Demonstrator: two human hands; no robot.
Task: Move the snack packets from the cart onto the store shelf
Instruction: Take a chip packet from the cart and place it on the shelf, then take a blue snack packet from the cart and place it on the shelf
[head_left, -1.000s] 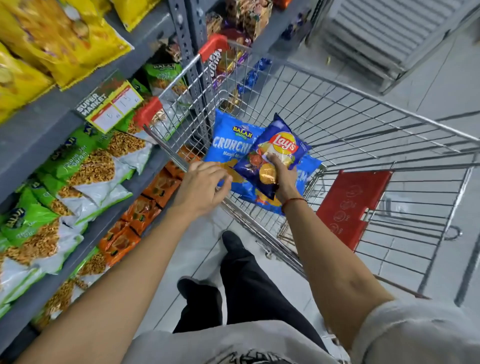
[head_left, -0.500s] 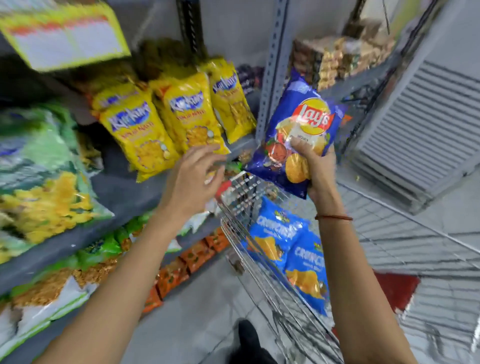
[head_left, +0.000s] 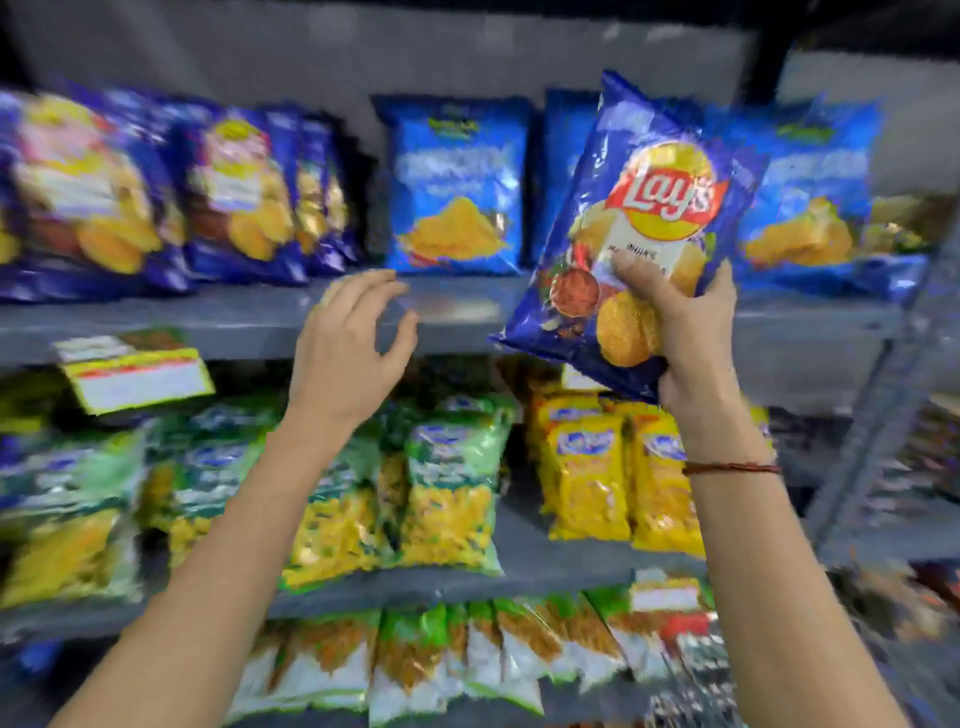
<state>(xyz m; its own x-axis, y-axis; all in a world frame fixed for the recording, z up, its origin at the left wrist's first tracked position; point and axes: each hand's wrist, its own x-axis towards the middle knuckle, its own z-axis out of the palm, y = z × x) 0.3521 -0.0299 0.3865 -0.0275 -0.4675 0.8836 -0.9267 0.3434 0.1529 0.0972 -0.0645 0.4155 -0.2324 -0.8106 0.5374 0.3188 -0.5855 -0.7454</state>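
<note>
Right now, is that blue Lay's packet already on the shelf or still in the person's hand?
Still in hand. The right hand grips the Lay's packet by its lower part, tilted, held in front of the top shelf, not resting on it.

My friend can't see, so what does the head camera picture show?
The right hand holds a blue Lay's chips packet up to the top store shelf, before blue snack packets. The left hand reaches out open and empty.

Blue Lay's packet (head_left: 641, 218), upright, slightly tilted, aloft before the grey shelf (head_left: 234, 325).
</note>
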